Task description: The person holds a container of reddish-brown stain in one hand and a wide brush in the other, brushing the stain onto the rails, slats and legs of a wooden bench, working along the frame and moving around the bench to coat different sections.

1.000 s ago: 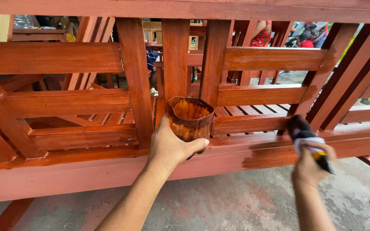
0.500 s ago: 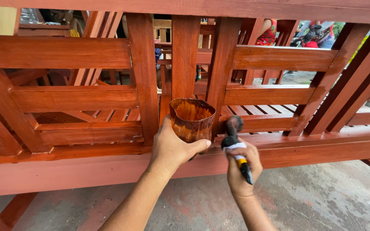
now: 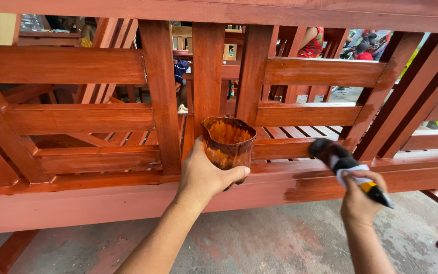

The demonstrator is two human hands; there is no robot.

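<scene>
While the left hand (image 3: pixel 204 175) gripped the stain cup (image 3: pixel 228 143), the right hand (image 3: pixel 359 198) clasped the brush (image 3: pixel 336 158); the bottom rail (image 3: pixel 77 203) at 7 o'clock was mostly pale.

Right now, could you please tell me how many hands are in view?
2: the left hand grips the stain cup at centre; the right hand holds the brush at right.

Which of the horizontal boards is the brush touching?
The bottom rail, the lowest and longest board. The brush in the right hand meets it beside a darker patch; higher boards are untouched.
</scene>
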